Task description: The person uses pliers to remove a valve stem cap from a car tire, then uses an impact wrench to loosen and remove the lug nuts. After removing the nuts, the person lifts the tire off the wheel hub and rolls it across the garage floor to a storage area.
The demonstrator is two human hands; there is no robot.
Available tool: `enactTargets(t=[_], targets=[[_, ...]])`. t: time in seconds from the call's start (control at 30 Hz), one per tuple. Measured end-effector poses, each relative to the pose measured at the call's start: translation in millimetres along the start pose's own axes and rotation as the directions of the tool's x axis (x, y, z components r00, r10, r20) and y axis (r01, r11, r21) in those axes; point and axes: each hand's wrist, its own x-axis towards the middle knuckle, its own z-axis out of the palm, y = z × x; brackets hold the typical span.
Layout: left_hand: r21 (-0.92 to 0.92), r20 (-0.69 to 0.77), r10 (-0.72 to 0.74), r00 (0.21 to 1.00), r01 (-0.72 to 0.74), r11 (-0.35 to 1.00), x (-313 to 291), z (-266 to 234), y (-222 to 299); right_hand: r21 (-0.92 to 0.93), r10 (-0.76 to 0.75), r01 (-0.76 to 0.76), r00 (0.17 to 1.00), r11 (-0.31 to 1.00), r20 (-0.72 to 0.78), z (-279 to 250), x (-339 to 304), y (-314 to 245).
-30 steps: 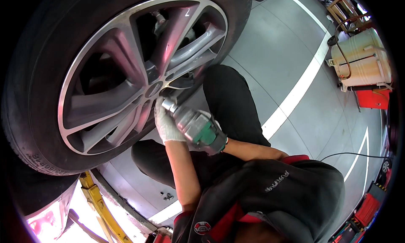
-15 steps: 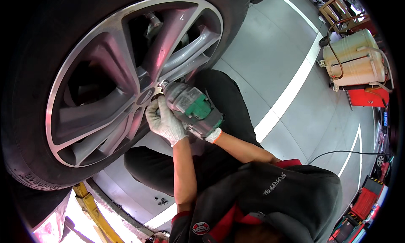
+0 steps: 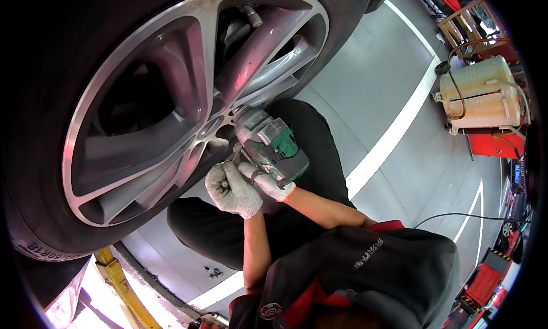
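My right hand (image 3: 269, 184), in a white knitted glove, grips the handle of a grey and green cordless impact wrench (image 3: 265, 136). The wrench's nose points into the hub area of a silver alloy wheel (image 3: 197, 61), beside the centre cap (image 3: 212, 127); the wrench body hides whether its tip touches a nut. Just below the wrench, my left hand (image 3: 234, 193), gloved too, is closed in a pinch, apart from the wheel. A small metal piece, seemingly a wheel nut (image 3: 224, 184), shows between its fingers. Several small dark metal pieces (image 3: 214, 272) lie on the floor.
A black tyre (image 3: 40, 152) surrounds the wheel. Below it stands a yellow metal arm (image 3: 121, 283). My bent leg (image 3: 311, 129) is close beside the wrench. At right are a cream tank (image 3: 478, 92), a black hose (image 3: 456, 215) and a red tool cart (image 3: 486, 277).
My left hand has drawn back from the hub toward me, its fingers closed. The wrench remains at the hub in my right hand. The whole view has shifted slightly.
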Motion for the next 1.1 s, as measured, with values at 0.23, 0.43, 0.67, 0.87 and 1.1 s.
enactTargets(t=[0.23, 0.43, 0.67, 0.87, 1.1], targets=[[0.176, 0.097, 0.29, 0.952, -0.303, 0.936, -3.2, -9.7, -0.9, 0.375, 0.207, -0.198, 0.978, 0.906, 0.016, 9.3, 1.3, -17.4], [0.137, 0.107, 0.192, 0.976, -0.205, 0.969, 6.3, -11.9, 13.7, 0.501, 0.182, -0.13, 0.982, 0.855, -0.056, 28.1, -0.5, 1.5], [0.262, 0.079, 0.248, 0.965, -0.261, 0.929, 0.5, -9.0, 18.4, 0.523, 0.148, -0.138, 0.989, 0.841, 0.022, 23.8, -3.9, 5.4], [0.182, 0.074, 0.588, 0.805, -0.591, 0.786, 5.9, -5.1, 52.6, 0.904, 0.22, -0.32, 0.939, 0.285, 0.263, 37.4, -7.6, -38.6], [0.116, 0.049, 0.677, 0.734, -0.677, 0.726, 3.0, -2.7, 85.0, 0.939, 0.236, -0.321, 0.929, 0.124, 0.286, 44.5, -9.0, -61.2]])
